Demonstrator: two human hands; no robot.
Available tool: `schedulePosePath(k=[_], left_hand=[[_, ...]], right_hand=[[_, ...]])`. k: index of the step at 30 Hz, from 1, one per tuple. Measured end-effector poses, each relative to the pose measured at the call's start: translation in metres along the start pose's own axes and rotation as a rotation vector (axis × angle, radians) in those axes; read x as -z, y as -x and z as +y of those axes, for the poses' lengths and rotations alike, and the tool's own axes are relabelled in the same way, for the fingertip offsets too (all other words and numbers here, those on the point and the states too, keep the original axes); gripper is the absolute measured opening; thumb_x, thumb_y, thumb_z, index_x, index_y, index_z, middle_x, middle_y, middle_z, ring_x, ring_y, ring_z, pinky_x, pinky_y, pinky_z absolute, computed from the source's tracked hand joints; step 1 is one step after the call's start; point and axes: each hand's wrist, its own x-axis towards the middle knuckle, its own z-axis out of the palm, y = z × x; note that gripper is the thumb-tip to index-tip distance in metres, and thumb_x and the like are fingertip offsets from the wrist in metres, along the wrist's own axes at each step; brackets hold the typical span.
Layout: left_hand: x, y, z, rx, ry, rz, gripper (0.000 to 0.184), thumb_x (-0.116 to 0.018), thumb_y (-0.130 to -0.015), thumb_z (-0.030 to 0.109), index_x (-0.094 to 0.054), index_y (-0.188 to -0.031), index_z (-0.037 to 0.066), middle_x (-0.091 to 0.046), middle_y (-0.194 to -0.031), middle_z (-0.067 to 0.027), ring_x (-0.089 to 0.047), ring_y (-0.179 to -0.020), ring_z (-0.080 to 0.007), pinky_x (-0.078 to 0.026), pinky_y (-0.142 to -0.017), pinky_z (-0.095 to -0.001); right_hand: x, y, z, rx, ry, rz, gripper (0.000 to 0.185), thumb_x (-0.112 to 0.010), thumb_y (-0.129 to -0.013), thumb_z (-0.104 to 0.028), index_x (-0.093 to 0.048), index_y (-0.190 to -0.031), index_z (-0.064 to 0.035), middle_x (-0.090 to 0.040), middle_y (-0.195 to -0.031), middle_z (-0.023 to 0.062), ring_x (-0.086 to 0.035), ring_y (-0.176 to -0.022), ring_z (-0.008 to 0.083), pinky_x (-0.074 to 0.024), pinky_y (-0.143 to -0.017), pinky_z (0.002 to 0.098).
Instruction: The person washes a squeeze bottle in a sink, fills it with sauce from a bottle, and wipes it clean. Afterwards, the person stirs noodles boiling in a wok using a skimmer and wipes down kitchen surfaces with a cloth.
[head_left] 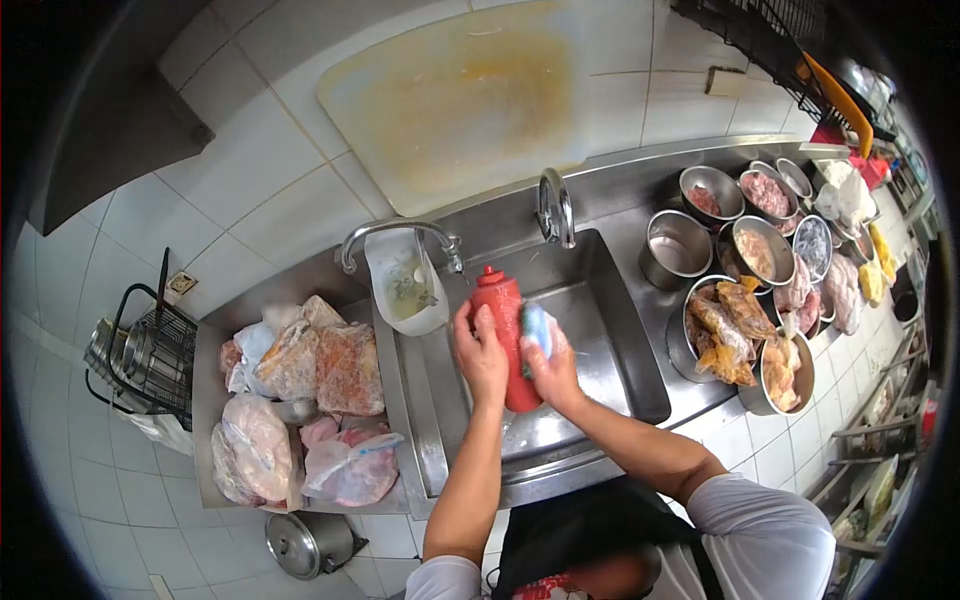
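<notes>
Over the steel sink [625,345], a red squeeze bottle [507,340] stands roughly upright between my hands, its nozzle pointing up. My left hand [481,352] is wrapped round the bottle's left side. In my right hand [552,362] is a blue, white and green sponge or cloth [536,330], pressed against the bottle's right side. Left of the bottle, a white container [396,285] with cloudy liquid sits below a curved faucet [400,228].
Bagged meat [348,370] fills the left basin. On the right counter are several metal bowls and pots [676,248] with meat. A second faucet [555,205] rises behind the sink, and a large cutting board [455,100] leans on the wall. A lidded pot [305,545] is below.
</notes>
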Motion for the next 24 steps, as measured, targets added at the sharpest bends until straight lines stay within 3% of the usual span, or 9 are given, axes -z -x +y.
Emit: schedulePosePath(k=[2,5,10,13,14,17,18,22,24], left_hand=[[0.004,0.007,0.012,0.088,-0.103,-0.044,0.053,-0.044,-0.102,0.043,-0.054,-0.129,-0.001,-0.063,-0.119,-0.0166,-0.059,-0.11,-0.0258,-0.044,-0.095,-0.0371],[0.008,0.0,-0.011,0.234,0.395,-0.175,0.054,-0.043,-0.102,0.046,-0.054,-0.128,0.0,-0.063,-0.118,-0.0145,-0.06,-0.108,-0.0236,-0.045,-0.095,-0.0372],[0.011,-0.002,0.004,0.242,0.722,-0.161,0.054,-0.046,-0.101,0.046,-0.049,-0.133,0.003,-0.057,-0.125,-0.0093,-0.057,-0.109,-0.019,-0.046,-0.094,-0.0344],[0.007,-0.016,-0.013,0.064,0.243,-0.07,0.059,-0.044,-0.101,0.05,-0.044,-0.138,0.004,-0.054,-0.131,-0.0107,-0.055,-0.116,-0.0219,-0.045,-0.1,-0.0369],[0.008,-0.017,-0.012,0.119,0.359,-0.131,0.059,-0.045,-0.1,0.05,-0.044,-0.137,0.004,-0.054,-0.131,-0.0106,-0.055,-0.117,-0.0222,-0.045,-0.1,-0.0367],[0.009,-0.012,-0.012,0.279,0.628,-0.226,0.059,-0.046,-0.099,0.051,-0.045,-0.136,0.005,-0.055,-0.131,-0.0104,-0.056,-0.117,-0.0226,-0.046,-0.098,-0.0361],[0.007,-0.009,-0.015,0.318,0.668,-0.188,0.059,-0.046,-0.099,0.051,-0.046,-0.135,0.005,-0.056,-0.13,-0.0103,-0.057,-0.115,-0.0226,-0.048,-0.096,-0.0358],[0.021,-0.013,0.009,0.317,0.873,-0.278,0.059,-0.041,-0.101,0.052,-0.046,-0.138,0.006,-0.058,-0.127,-0.0106,-0.057,-0.117,-0.0229,-0.045,-0.1,-0.0366],[0.022,-0.025,0.015,0.162,0.693,-0.213,0.058,-0.044,-0.102,0.045,-0.042,-0.143,0.004,-0.059,-0.124,-0.0116,-0.055,-0.118,-0.0264,-0.04,-0.105,-0.037]], right_hand=[[0.003,0.003,-0.011,0.238,0.159,-0.063,0.053,-0.061,-0.084,-0.011,-0.05,-0.135,-0.0007,-0.05,-0.138,0.0244,-0.049,-0.127,0.0412,-0.0393,-0.106,0.0414],[0.002,-0.017,-0.015,0.443,0.25,-0.108,0.055,-0.062,-0.083,-0.013,-0.049,-0.136,-0.0016,-0.05,-0.138,0.0237,-0.048,-0.127,0.0423,-0.0383,-0.107,0.0431],[0.0,-0.049,-0.015,-0.42,-0.496,-0.183,0.045,-0.056,-0.093,-0.027,-0.055,-0.131,-0.0027,-0.064,-0.121,0.0203,-0.056,-0.123,0.0281,-0.0423,-0.101,0.0324],[0.0,-0.022,-0.034,-0.197,-0.005,-0.078,0.045,-0.056,-0.091,-0.022,-0.055,-0.131,-0.0029,-0.061,-0.125,0.0222,-0.055,-0.124,0.0321,-0.0412,-0.104,0.0349],[-0.004,-0.017,-0.039,0.2,0.16,-0.062,0.046,-0.056,-0.087,-0.017,-0.055,-0.132,-0.0043,-0.058,-0.129,0.0245,-0.055,-0.123,0.0373,-0.041,-0.105,0.0381],[-0.008,-0.032,-0.053,0.408,0.268,-0.101,0.049,-0.056,-0.084,-0.013,-0.056,-0.132,-0.0058,-0.055,-0.131,0.0262,-0.054,-0.121,0.0423,-0.0411,-0.105,0.0406],[-0.007,-0.046,-0.045,0.434,0.298,-0.132,0.046,-0.054,-0.088,-0.016,-0.053,-0.132,-0.0025,-0.058,-0.131,0.0218,-0.052,-0.127,0.0334,-0.0397,-0.106,0.0363],[0.004,-0.062,-0.043,-0.492,-0.299,-0.258,0.045,-0.046,-0.097,-0.03,-0.055,-0.13,-0.001,-0.059,-0.125,0.0113,-0.052,-0.119,0.0197,-0.0453,-0.099,0.0346],[-0.002,-0.033,-0.036,-0.538,-0.623,-0.147,0.045,-0.045,-0.098,-0.03,-0.053,-0.13,0.0005,-0.06,-0.123,0.0101,-0.055,-0.114,0.02,-0.046,-0.095,0.0344]])
